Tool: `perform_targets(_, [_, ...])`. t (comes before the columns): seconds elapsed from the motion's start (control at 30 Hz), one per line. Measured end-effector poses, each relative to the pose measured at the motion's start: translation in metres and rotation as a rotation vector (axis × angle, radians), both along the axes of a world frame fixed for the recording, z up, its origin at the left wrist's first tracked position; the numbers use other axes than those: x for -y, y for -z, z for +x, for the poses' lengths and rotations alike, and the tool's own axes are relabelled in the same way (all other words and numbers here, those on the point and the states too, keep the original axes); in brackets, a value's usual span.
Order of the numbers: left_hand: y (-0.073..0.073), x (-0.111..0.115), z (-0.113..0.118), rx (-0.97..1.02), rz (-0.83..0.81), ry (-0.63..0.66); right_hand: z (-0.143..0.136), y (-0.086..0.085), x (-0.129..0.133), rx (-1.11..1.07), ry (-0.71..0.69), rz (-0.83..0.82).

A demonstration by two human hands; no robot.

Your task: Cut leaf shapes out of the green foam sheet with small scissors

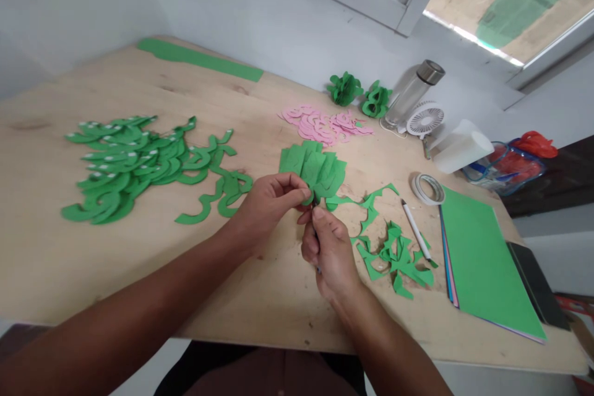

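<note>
Small green paper piece point(305, 196), one: pinched between the thumb and fingers of the left hand point(266, 207), at the fingertips, above the middle of the table point(153, 266). Right hand point(331, 250), one: fingers curled closed around a dark-handled tool point(316, 203), its tip at the paper piece.

Just beyond: green paper stack point(320, 167), one, fanned, count of layers unclear. To its far side, pink cutouts point(325, 124), one loose heap. To the left, curved green cutouts point(139, 164), many, overlapping, a number with small white patches. Far left, green strip point(199, 60), one.

To the right: green offcuts point(394, 253), one scattered group; white pen point(416, 230), one; tape point(427, 189), one roll or two stacked, cannot tell; coloured sheets point(487, 260), one pile, green uppermost, blue and pink at the edge; dark flat item point(538, 284), one, beside the pile.

Along the wall: green paper ornaments point(344, 88), two; bottle point(408, 96), one; fan point(426, 118), one; white roll point(464, 148), one; clear bag point(505, 167), one, contents indistinct.

Obscured: most of the tool, inside the right hand; the paper piece's outline, partly under the left fingertips; the lower layers of the heaps. The window is cut off by the frame.
</note>
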State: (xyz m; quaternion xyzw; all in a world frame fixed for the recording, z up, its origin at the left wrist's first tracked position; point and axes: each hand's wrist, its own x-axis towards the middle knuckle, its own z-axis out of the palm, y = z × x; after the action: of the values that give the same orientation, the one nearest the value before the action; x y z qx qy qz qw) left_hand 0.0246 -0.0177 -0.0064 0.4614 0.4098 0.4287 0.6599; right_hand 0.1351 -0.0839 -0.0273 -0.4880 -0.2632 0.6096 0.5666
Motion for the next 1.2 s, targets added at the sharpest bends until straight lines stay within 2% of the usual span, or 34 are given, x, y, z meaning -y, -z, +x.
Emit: perform_targets(1.2, [-0.0012,0.0024,0.0004,-0.086,0.057,0.049,-0.0002,0.0003,0.0009,0.001,0.014,-0.002])
